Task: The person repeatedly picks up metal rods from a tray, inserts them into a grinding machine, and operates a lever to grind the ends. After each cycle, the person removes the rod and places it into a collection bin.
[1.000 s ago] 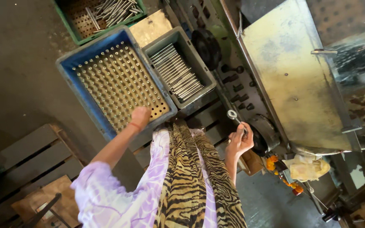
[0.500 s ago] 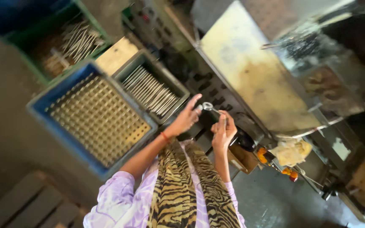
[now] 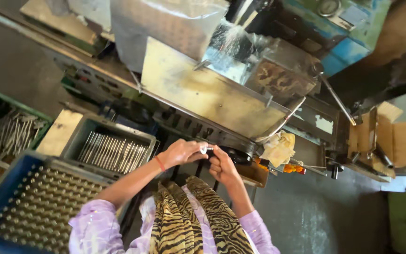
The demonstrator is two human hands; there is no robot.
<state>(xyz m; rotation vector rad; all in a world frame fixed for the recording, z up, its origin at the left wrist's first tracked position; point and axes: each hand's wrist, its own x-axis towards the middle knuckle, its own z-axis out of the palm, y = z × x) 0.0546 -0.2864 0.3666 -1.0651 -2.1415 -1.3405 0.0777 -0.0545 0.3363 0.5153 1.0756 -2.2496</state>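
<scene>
Small metal part (image 3: 204, 149) pinched between left hand (image 3: 180, 153) and right hand (image 3: 222, 167), both closed on it, above grey tray (image 3: 111, 149); blue rack (image 3: 34, 202) beside tray largely filled.

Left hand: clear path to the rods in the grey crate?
Probably yes. The left hand holds a small metal part together with the right hand; the open grey crate of rods sits beside it, nothing between.

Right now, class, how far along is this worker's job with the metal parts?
Done: the blue crate looks packed with upright pieces. In hand: left hand and right hand meet on one small metal part. Left: rods remain in the grey tray.
</scene>
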